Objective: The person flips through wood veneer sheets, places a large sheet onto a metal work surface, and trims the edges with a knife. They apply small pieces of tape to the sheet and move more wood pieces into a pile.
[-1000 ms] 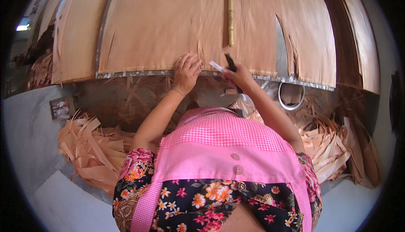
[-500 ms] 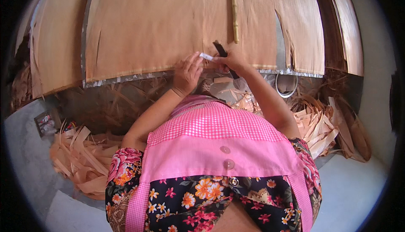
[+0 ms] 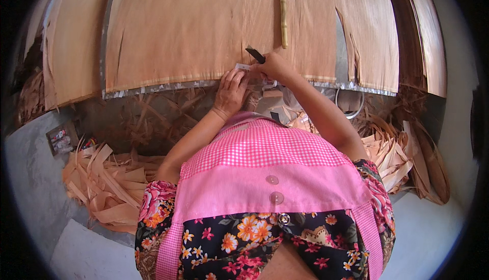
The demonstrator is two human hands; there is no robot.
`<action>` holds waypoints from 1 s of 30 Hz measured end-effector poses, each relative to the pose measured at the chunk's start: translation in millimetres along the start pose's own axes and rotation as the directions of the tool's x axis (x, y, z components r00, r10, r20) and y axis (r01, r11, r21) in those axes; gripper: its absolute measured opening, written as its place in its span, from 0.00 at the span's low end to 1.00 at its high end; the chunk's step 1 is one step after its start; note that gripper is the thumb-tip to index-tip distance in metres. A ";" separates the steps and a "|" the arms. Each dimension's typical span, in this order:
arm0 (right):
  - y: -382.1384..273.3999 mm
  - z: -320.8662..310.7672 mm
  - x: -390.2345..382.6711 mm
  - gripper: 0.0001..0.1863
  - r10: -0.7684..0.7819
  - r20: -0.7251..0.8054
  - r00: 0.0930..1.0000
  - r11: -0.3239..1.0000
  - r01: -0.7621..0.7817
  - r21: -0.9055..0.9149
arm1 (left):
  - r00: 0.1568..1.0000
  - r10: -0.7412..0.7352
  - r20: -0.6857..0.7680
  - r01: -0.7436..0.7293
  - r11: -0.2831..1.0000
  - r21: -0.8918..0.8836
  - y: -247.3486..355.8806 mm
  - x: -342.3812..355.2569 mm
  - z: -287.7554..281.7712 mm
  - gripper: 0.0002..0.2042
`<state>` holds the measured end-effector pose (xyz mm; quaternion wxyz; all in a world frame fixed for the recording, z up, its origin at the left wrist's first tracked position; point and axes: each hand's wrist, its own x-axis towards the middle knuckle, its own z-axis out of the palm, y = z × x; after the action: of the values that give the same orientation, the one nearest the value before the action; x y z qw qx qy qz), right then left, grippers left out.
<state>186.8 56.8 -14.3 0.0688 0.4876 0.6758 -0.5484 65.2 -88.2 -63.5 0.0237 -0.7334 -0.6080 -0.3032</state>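
Note:
A broad sheet of thin wood veneer (image 3: pixel 173 40) spreads before me, its near edge set with small whitish pieces. My left hand (image 3: pixel 232 94) is at that edge, fingers bent and close together, their tips on a small white strip (image 3: pixel 243 67). Just right of it, my right hand (image 3: pixel 275 70) is closed around a flat black tool (image 3: pixel 255 55). One end of the tool sticks out up and left over the veneer; its other end is hidden by the hand. Whether the right fingertips also touch the white strip is hard to see.
A bamboo stick (image 3: pixel 283 20) lies on the veneer, which has a long split (image 3: pixel 350 51) at right. Peeled wood strips heap at left (image 3: pixel 104 188) and right (image 3: pixel 389 155). A small box of odds and ends (image 3: pixel 62 138) stands at left; a whitish hoop (image 3: pixel 356 108) hangs below the edge.
The white strip, pinched in my right hand before, now lies under my left fingertips at the veneer's edge. My right hand has moved slightly left with the black tool.

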 end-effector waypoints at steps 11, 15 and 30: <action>11.2 4.0 -9.7 0.10 -0.022 0.030 0.999 0.923 0.009 0.385 | 0.997 -0.076 0.002 0.076 0.997 -0.024 12.6 12.1 -14.6 0.17; 11.7 5.9 -6.6 0.10 -0.027 0.006 1.000 0.907 0.022 0.420 | 0.996 -0.044 0.072 0.031 0.986 0.163 8.6 12.2 -11.0 0.15; -6.3 14.6 -1.3 0.14 -0.032 -0.087 0.996 0.989 0.019 -0.144 | 0.996 -0.089 -0.032 0.090 0.996 0.029 8.3 -8.9 -0.9 0.16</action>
<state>176.4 44.8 -15.0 0.0663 0.4968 0.7219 -0.4772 71.7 -98.6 -64.1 0.0306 -0.7003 -0.6443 -0.3059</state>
